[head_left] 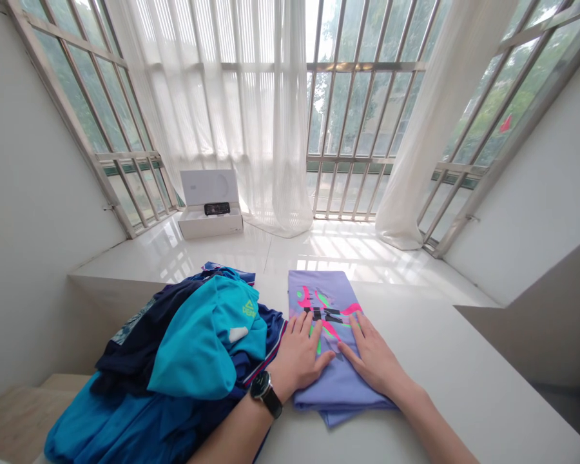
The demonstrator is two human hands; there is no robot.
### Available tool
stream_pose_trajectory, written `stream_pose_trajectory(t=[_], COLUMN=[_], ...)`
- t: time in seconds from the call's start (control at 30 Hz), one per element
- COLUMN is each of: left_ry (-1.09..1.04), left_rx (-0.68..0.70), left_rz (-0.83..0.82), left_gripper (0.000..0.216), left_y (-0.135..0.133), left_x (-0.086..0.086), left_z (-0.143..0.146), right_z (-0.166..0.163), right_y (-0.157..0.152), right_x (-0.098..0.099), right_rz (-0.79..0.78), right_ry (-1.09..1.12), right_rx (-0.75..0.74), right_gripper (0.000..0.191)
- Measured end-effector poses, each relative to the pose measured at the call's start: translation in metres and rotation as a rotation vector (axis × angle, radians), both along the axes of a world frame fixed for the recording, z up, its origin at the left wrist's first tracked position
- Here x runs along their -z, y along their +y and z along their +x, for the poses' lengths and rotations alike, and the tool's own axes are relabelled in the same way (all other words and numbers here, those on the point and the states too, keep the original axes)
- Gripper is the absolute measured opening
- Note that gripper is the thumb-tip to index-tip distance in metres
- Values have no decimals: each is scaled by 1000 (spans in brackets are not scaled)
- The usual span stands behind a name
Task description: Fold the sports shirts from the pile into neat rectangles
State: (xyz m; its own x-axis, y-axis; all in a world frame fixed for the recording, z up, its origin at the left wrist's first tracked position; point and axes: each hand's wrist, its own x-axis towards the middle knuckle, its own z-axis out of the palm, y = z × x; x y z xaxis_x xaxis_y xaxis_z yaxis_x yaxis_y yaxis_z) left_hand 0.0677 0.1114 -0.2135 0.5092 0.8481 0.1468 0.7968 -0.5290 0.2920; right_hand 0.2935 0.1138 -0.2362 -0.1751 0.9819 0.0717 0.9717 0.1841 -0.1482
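Both hands are flat on a folded purple tee w/ a pink/green/black graphic, sitting on the white surface right in front of the person. Left hand has a black wristwatch on it, palm down on the left half of the shirt. Right hand is palm down on the right half. Fingers on both are spread open and pressing, not pinching or gripping anything. Fingertips of the two hands nearly meet over the print, angled toward each other, so imo that's a smoothing/flattening hold: weight spread wide keeps the fold from springing back.

The shirt lies squared up, long edge pointing away toward the window, w/ a bit of the lower layer peeking out at the near edge.

Just left of it, touching or close to the left wrist, is a messy heap of clothes: teal jersey on top, navy stuff under, more blue spilling off the near edge. Prob kept right beside so it's in easy reach.

Further back on the glossy sill there's an open white box w/ a dark gadget in it, well apart from the shirts. Sheer curtains hang over the barred window behind.
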Motion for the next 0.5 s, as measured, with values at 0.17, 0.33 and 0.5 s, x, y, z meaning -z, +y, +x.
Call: stream_pose_trajectory(t=[0.17,0.33,0.5], left_ry=[-22,-33,-31], left_rx=[108,218,224], left_rz=[47,18,9], left_gripper=[74,77,81], left_y=[-3,-9,-11], left_x=[-10,-15,-14], left_z=[0,2,1], right_z=[0,1,0], right_y=[0,1,0], right_x=[-1,2,-3], right_rz=[-13,5,-5], right_ry=[-16,4,-8], right_rx=[-2,-5,-2], right_gripper=[90,87,83])
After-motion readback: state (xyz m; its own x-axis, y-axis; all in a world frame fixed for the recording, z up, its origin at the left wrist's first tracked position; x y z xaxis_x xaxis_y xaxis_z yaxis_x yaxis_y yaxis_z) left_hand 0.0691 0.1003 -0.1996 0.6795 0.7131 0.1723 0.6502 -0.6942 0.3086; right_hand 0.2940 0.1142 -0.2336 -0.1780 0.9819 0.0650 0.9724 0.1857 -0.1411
